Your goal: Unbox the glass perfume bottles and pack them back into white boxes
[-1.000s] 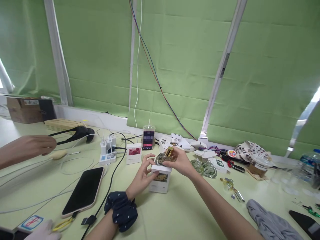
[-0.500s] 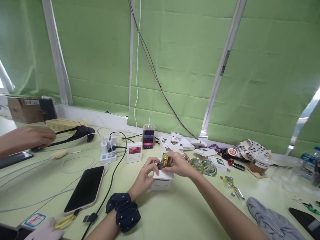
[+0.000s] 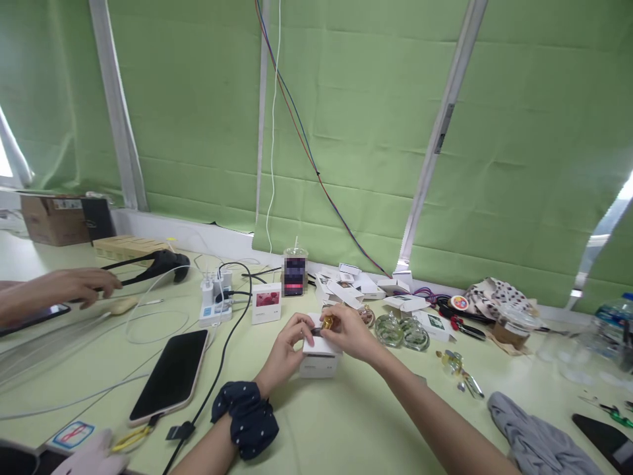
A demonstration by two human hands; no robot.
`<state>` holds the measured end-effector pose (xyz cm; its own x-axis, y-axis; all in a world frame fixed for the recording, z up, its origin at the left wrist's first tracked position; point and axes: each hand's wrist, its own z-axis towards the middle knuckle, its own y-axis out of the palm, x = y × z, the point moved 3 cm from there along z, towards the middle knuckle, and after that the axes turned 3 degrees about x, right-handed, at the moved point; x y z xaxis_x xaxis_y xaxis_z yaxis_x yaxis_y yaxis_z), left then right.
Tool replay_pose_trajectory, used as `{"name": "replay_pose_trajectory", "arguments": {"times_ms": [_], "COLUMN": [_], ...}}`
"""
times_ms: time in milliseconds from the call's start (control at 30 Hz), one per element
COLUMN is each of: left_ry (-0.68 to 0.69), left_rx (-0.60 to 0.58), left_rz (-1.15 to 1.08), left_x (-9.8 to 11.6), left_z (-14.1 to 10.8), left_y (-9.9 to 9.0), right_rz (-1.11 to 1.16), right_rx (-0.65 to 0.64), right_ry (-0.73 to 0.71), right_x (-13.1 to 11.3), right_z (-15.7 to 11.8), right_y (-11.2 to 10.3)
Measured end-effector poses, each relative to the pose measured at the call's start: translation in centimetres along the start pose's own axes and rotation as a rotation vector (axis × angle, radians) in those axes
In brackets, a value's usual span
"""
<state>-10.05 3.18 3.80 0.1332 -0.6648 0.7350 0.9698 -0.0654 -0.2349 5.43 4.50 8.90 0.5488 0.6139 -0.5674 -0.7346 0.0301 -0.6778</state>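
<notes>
In front of me on the table stands a small white carton (image 3: 319, 365) with its top open. My left hand (image 3: 291, 340) is closed around the carton's left side, with fingertips at the upper edge. Over the opening, my right hand (image 3: 349, 330) pinches a shiny gold-coloured cap (image 3: 327, 322). Something dark shows beneath the cap at the opening, but what it is I cannot make out. Just right of my right hand lie round clear glass pieces (image 3: 389, 329) with green tints.
Several opened white cartons (image 3: 368, 284) lie at the back. Left are a phone (image 3: 171, 376), a power strip (image 3: 215, 310) with cables, and another person's hand (image 3: 82, 287) near a black strap (image 3: 148, 262). Gold metal parts (image 3: 452, 361) and a grey cloth (image 3: 539, 435) lie right.
The gold cap has gone lower and tilted at the carton's opening, with my right hand following it down. My left hand keeps its place. The other person's hand has shifted slightly right.
</notes>
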Motion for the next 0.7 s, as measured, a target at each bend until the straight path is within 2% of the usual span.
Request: {"name": "replay_pose_trajectory", "arguments": {"times_ms": [167,433,633,700], "left_ry": [-0.013,-0.047,-0.056,-0.07], "left_rx": [0.032,0.038,0.048,0.053], "left_rz": [-0.02,-0.066,-0.077,-0.08], "left_x": [0.0,0.1,-0.1,-0.1], "left_z": [-0.1,-0.2,-0.2,-0.1], "left_y": [-0.1,0.1,-0.1,-0.1], "right_rz": [0.103,0.034,0.037,0.072], "right_rx": [0.07,0.118,0.07,0.144], "right_ry": [0.043,-0.085,-0.08,-0.038], "right_x": [0.2,0.5,0.9,1.4], "right_z": [-0.4,-0.8,-0.3,-0.4], "right_y": [0.6,1.0,1.0,0.6]}}
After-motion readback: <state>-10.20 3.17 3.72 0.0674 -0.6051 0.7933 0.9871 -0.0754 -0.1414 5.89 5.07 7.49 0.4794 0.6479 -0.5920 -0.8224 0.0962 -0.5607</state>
